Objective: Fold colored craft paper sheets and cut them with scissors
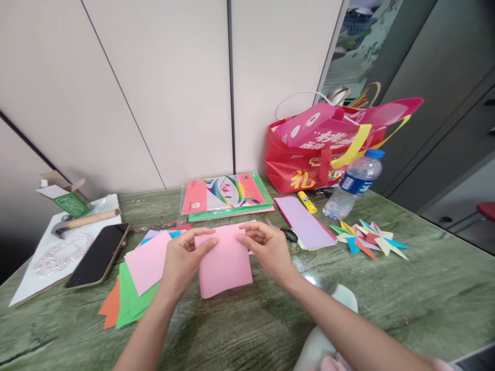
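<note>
Pink paper [225, 265] is held above the table [429, 293]. A red bag [290, 154] stands at the table's rear right, with a bottle [348, 193] in front. The left hand [181, 256] and right hand [273, 251] each clamp the paper's upper edge between thumb and fingers. A glue stick [307, 202] lies near the bottle.

Your green desk [425, 299], busiest toward its back edge.
You have a red bag [282, 149] and a paper stack [193, 196] along that edge; a bottle [348, 198], glue stick [307, 202], lilac-topped sheets [307, 221] and folded paper pieces [371, 239] right of middle; a white board [33, 281] and fanned sheets [129, 294] toward the left end.
</note>
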{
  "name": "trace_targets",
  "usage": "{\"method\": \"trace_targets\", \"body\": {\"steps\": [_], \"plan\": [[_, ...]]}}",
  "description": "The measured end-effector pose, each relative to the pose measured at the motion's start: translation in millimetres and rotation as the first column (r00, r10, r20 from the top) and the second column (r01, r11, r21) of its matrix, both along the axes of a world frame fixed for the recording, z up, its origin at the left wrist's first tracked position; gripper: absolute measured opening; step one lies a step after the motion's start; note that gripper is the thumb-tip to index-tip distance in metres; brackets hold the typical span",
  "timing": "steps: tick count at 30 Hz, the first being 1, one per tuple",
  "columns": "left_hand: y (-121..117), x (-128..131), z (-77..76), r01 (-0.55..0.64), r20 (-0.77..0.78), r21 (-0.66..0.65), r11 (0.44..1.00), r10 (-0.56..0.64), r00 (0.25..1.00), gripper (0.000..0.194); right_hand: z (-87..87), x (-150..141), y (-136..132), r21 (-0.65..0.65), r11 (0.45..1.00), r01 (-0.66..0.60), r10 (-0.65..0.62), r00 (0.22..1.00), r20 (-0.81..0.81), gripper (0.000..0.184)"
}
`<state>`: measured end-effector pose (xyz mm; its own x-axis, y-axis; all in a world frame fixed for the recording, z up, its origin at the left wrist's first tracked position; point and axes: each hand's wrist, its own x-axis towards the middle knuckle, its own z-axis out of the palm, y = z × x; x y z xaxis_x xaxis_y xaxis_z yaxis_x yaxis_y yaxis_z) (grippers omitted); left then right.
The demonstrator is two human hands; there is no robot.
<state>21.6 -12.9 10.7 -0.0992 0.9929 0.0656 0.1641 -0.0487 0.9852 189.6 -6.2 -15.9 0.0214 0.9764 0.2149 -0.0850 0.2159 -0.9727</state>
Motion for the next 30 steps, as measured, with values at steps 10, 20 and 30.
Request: {"method": "trace_targets", "body": {"steps": [10, 20, 30], "plan": [[-0.2, 0.4, 0.0, 0.003, 0.014, 0.001, 1.000, -0.003, 1.000, 0.028, 1.2, 1.3, 1.3, -0.032, 0.999, -0.013, 0.012, 0.999, -0.031, 0.024], [-0.8, 0.3, 1.4, 0.007, -0.045, 0.018, 1.000, -0.006, 0.999, 0.027, -1.6, 4.5, 7.0, -0.175, 0.976, -0.128, 0.092, 0.975, -0.201, 0.021], [3.7, -8.0, -1.9, -0.048, 0.045, 0.002, 0.999, 0.048, 0.998, 0.028, -0.1, 9.8, 7.2, -0.279, 0.898, -0.340, 0.315, 0.940, -0.131, 0.025]]}}
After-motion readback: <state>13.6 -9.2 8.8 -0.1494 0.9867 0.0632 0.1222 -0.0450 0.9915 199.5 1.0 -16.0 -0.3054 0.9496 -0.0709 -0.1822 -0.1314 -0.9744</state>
